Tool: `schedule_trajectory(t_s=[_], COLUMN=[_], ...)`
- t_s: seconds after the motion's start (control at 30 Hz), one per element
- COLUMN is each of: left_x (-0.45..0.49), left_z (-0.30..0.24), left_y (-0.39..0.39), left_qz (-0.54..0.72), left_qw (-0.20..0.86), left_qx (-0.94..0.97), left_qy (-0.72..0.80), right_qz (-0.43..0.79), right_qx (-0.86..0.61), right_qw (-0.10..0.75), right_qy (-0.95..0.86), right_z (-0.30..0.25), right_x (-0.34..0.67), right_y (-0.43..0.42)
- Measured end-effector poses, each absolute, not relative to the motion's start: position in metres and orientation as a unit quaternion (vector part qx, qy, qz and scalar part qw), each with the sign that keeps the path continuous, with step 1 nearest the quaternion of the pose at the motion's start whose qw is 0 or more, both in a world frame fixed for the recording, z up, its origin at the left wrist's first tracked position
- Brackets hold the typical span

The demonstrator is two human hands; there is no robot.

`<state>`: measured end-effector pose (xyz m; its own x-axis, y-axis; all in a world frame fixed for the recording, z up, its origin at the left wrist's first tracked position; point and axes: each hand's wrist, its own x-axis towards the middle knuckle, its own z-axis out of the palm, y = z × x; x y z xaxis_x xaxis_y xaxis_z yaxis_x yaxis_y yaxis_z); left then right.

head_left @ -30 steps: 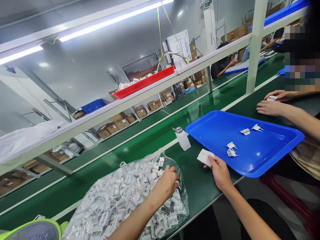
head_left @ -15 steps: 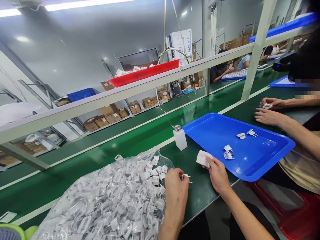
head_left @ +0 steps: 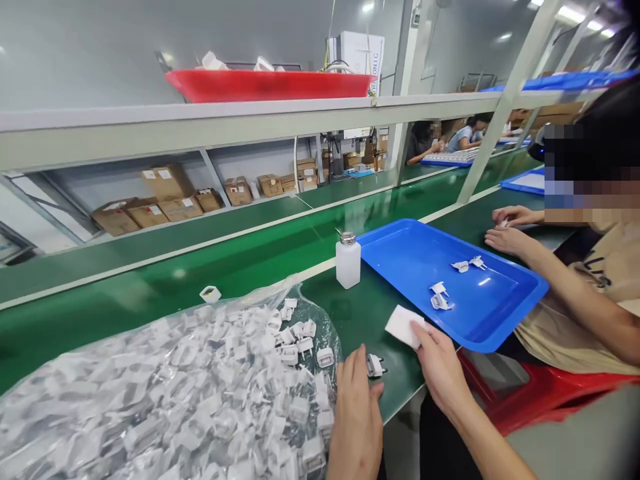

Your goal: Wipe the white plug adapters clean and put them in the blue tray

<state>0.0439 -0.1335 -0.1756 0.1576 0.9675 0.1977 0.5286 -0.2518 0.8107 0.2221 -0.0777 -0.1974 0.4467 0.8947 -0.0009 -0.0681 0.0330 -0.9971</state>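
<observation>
My left hand [head_left: 356,407] is over the bench at the bag's right edge, fingers stretched and thumb apart. Right at its fingertips lies a white two-pin plug [head_left: 375,365], pins pointing right; whether a finger still touches it is hard to see. A folded white wipe [head_left: 404,325] is pinched between the thumb and fingers of my right hand [head_left: 439,360], above the bench near the blue tray [head_left: 400,267]. To my left, a clear plastic bag [head_left: 327,327] spreads open, full of white plug housings [head_left: 200,393].
A white pump bottle [head_left: 348,261] stands behind the wipe. Several white plugs [head_left: 440,297] lie in the tray. One loose housing [head_left: 211,294] sits beyond the bag. At right, a co-worker's hands [head_left: 510,230] hold a small white part. A shelf rail [head_left: 250,127] with a red tray [head_left: 270,85] crosses above.
My left fingers have opened from their pinch on the plug, which now shows more fully beside them. The right hand still holds the wipe. The camera view has turned and levelled.
</observation>
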Motion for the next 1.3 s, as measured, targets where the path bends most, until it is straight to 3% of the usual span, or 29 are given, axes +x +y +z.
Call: schedule_trajectory(t_s=[0.17, 0.33, 0.53, 0.77, 0.87, 0.97, 1.07, 1.17, 1.3], left_x=[0.048, 0.046, 0.050, 0.047, 0.044, 0.042, 0.045, 0.052, 0.063], left_z=[-0.183, -0.180, -0.187, -0.181, -0.178, -0.172, -0.150, -0.108, -0.056], left_y=[-0.123, -0.118, -0.121, -0.128, -0.130, -0.131, -0.130, -0.132, -0.140], left_qz=[0.382, 0.366, 0.321, 0.340, 0.345, 0.371, 0.421, 0.494, 0.549], left_qw=[0.312, 0.337, 0.325, 0.340, 0.350, 0.373, 0.439, 0.537, 0.591], left_qx=[0.692, 0.698, 0.707, 0.707, 0.698, 0.686, 0.620, 0.532, 0.528], left_qy=[0.528, 0.515, 0.540, 0.518, 0.521, 0.503, 0.496, 0.429, 0.265], right_qz=[0.270, 0.255, 0.255, 0.023, 0.027, 0.174, 0.359, 0.473, 0.395], right_qx=[-0.654, -0.564, -0.496, -0.449, -0.423, -0.495, -0.624, -0.587, -0.474], right_qw=[0.553, 0.399, 0.278, 0.247, 0.241, 0.298, 0.442, 0.587, 0.745], right_qy=[-0.439, -0.677, -0.783, -0.859, -0.873, -0.797, -0.536, -0.296, -0.255], right_z=[-0.187, -0.174, -0.166, -0.208, -0.210, -0.204, -0.190, -0.158, -0.115], right_x=[0.217, 0.198, 0.203, 0.222, 0.232, 0.246, 0.253, 0.245, 0.222], right_y=[-0.129, -0.131, -0.128, -0.154, -0.163, -0.172, -0.172, -0.160, -0.150])
